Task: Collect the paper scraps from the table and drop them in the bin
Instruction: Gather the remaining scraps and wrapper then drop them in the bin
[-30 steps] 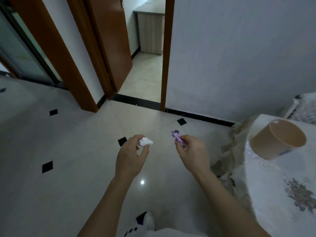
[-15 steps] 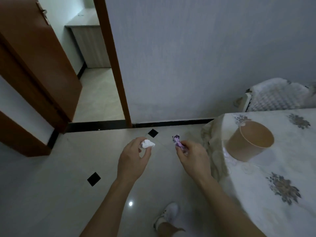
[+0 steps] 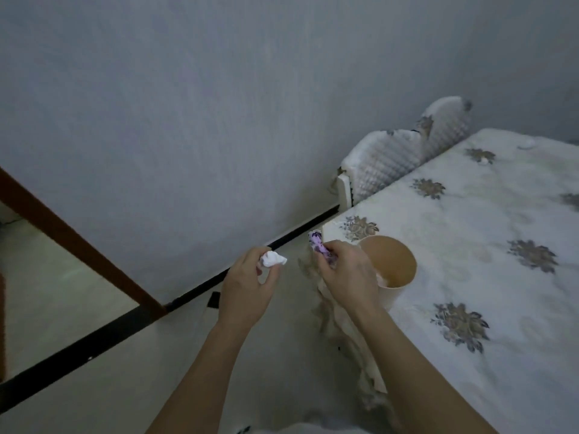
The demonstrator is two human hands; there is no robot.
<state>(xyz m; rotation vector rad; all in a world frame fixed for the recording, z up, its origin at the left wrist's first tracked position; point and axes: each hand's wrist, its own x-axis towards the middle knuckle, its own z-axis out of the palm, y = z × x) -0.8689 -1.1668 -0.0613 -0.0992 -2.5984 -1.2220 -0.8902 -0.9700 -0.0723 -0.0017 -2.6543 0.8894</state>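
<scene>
My left hand (image 3: 247, 286) pinches a crumpled white paper scrap (image 3: 273, 259) between thumb and fingers, out over the floor. My right hand (image 3: 351, 274) is closed around a purple patterned scrap (image 3: 320, 247) whose end sticks up past the fingers. It sits at the table's near corner, just left of a tan round bin (image 3: 398, 270) that stands on the table (image 3: 470, 245). A pale scrap shows inside the bin. Two small white scraps (image 3: 526, 145) lie at the table's far end.
The table wears a white cloth with brown flower prints that hangs down at the corner. A chair with a white knitted cover (image 3: 394, 161) stands against the grey wall behind the table. A brown door frame (image 3: 78, 242) and pale tiled floor lie to the left.
The view has swung right, from the doorway toward the table. Both hands kept their scraps, and the right hand has come up beside the bin.
</scene>
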